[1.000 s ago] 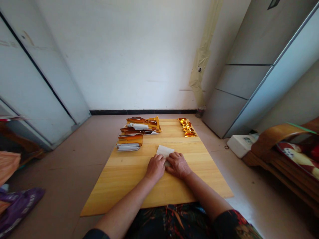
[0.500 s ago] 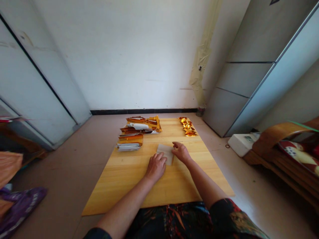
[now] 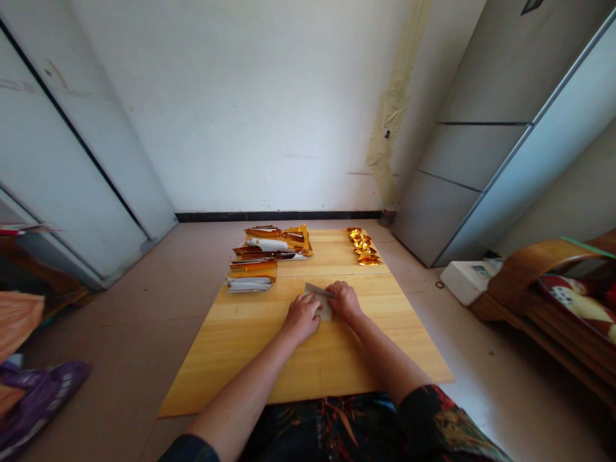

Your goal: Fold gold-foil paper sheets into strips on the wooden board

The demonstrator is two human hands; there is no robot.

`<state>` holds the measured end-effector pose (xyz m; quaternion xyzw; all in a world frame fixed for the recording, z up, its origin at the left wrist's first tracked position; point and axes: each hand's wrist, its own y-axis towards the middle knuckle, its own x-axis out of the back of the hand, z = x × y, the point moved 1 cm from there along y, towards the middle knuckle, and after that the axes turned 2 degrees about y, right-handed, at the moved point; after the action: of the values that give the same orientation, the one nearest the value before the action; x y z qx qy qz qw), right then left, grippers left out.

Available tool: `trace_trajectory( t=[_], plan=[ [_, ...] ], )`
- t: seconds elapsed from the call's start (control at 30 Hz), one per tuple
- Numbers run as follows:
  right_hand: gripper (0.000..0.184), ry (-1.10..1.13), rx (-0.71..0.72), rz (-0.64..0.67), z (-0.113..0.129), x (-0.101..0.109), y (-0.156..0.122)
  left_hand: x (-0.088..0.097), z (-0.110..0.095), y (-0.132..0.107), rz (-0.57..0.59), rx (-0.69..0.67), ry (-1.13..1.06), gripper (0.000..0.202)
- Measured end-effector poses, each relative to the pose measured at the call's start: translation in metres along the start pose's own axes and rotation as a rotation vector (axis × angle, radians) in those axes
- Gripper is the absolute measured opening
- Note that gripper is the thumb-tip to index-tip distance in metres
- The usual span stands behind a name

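A small pale sheet of paper lies partly folded on the yellow wooden board, white side up. My left hand presses its near left part with curled fingers. My right hand pinches the sheet's right edge and turns it over toward the left. Stacks of gold foil paper sit at the board's far left. A row of folded gold pieces lies at the far right.
The board rests on a tiled floor before a white wall. Grey cabinets stand at the right, a white door at the left. A white box and a wooden chair with a patterned cushion are at the right, a purple bag at the left.
My right hand went from pressing the sheet beside my left hand out to the sheet's far right corner, then came back in, folding that edge over. My left hand stayed pressing.
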<state>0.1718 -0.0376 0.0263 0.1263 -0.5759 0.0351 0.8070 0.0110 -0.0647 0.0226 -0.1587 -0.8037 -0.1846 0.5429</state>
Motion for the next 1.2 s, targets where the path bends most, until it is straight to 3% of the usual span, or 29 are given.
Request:
trace_trajectory(
  t=[0.23,0.57,0.7,0.9,1.2],
  plan=[
    [0.022,-0.104,0.143,0.010,0.003,0.004,-0.014,-0.003,0.001,-0.012,-0.114,-0.068,0.011,0.027],
    [0.022,-0.250,0.213,0.045,0.020,0.017,-0.027,-0.001,-0.007,-0.021,-0.185,-0.081,0.043,0.023],
    [0.021,-0.261,0.233,0.057,0.022,0.018,-0.027,-0.005,-0.005,-0.023,-0.176,-0.131,0.107,0.026],
    [0.023,-0.259,0.231,0.066,0.025,0.021,-0.029,-0.006,-0.006,-0.020,-0.163,-0.134,0.137,0.050],
    [0.020,-0.247,0.238,0.077,0.022,0.017,-0.035,-0.002,-0.015,-0.017,-0.083,-0.013,0.213,0.036]
  ],
)
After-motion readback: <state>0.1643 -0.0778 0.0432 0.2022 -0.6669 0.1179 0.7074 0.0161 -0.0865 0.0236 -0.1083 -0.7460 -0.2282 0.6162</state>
